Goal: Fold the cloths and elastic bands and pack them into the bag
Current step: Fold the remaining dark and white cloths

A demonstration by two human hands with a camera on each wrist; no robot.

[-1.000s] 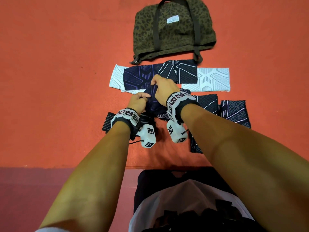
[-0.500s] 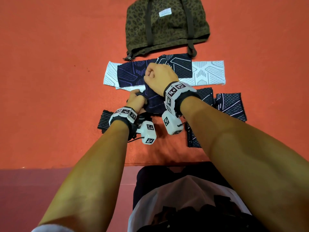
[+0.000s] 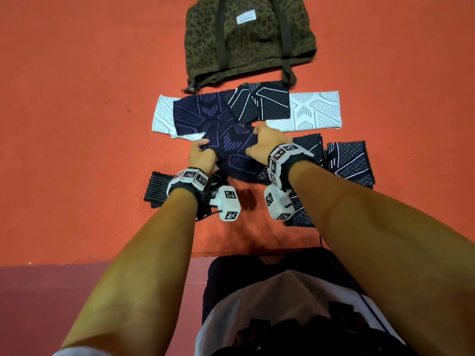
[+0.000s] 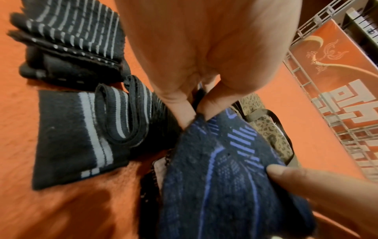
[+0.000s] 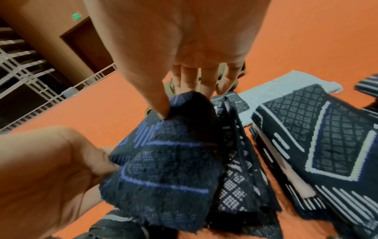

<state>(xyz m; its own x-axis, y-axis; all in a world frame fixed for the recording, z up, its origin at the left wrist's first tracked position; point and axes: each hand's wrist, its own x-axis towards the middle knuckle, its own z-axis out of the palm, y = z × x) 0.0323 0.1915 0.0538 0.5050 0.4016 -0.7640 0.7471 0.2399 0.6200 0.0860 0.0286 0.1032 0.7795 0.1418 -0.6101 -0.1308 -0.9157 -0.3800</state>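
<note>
Both hands pinch the navy cloth (image 3: 231, 150) before the bag (image 3: 246, 39): left hand (image 3: 203, 156) by thumb and fingers, right hand (image 3: 264, 146) likewise. Only the left wrist view shows striped bands (image 4: 122, 111), perhaps folded.

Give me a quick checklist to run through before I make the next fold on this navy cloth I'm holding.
1. Left hand pinches the navy cloth: ok.
2. Right hand pinches its far corner: ok.
3. Cloth spread flat between the hands: not ok, it bows in the wrist views.
4. Edges aligned for a fold: cannot tell.
5. Bag opening ready: cannot tell, it lies flat.
6. Elastic bands clear of the cloth: ok, they lie to its left.
</note>
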